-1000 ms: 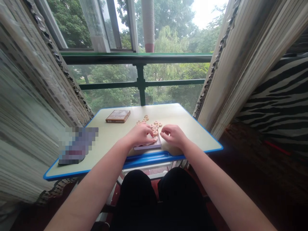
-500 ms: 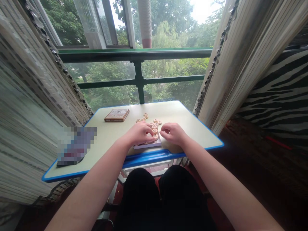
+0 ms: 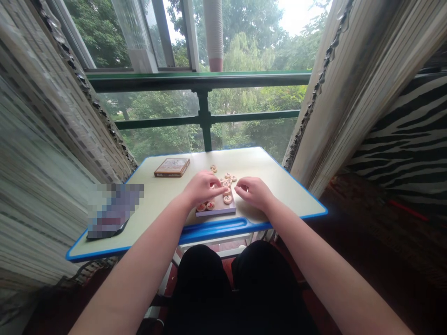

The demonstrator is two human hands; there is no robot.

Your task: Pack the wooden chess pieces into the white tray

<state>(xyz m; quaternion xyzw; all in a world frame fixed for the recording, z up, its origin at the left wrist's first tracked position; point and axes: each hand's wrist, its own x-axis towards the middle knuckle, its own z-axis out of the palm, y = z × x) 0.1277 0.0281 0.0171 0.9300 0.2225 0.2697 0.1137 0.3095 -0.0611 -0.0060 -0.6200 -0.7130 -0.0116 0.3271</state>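
A shallow purple tray [image 3: 216, 212] lies near the front edge of the blue-rimmed table [image 3: 286, 186], with a few round wooden chess pieces [image 3: 206, 205] in it. More pieces [image 3: 228, 177] lie loose on the tabletop just behind it. My left hand [image 3: 203, 187] hovers over the tray's back edge, fingers curled and pinched on a piece among the loose ones. My right hand [image 3: 254, 191] rests to the right of the tray, fingers curled; what it holds, if anything, is hidden.
A flat brown box [image 3: 172, 167] lies at the back left of the table. A blurred dark object [image 3: 113, 211] sits at the front left. A green window railing [image 3: 204, 116] stands behind, woven blinds on both sides, zebra fabric [image 3: 405, 135] at right.
My left hand has lifted back off the tray toward the loose pieces, uncovering two pieces in the tray's front left. My right hand has barely moved.
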